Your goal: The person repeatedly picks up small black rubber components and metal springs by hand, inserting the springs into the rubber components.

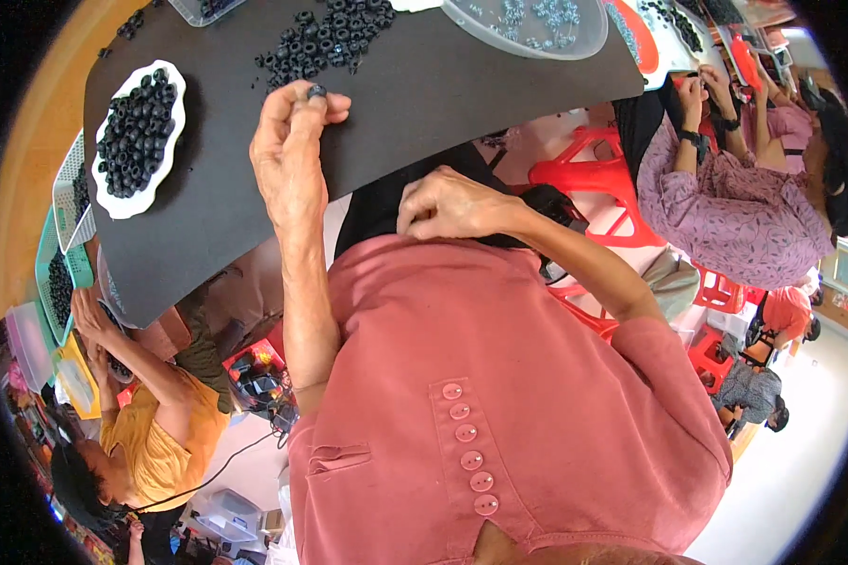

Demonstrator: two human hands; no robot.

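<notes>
Between the thumb and fingertips of my left hand (294, 141) is a small dark-blue artificial blueberry (317, 91), held just above the dark tabletop (424, 104). My right hand (450, 203) is down at my lap, below the table's near edge, with its fingers curled in. Whatever may be inside those fingers is hidden. Beyond my left hand lies a loose pile of the same dark blueberries (325, 42). To its left, a white scalloped dish (120, 204) is heaped with more of them.
A round clear tub (537, 47) with small light-blue pieces stands at the far edge. White (67, 188) and green (80, 268) baskets flank the table's left side. A co-worker in yellow (165, 424) sits at left, another in patterned purple (725, 207) at right, near red stools (589, 174).
</notes>
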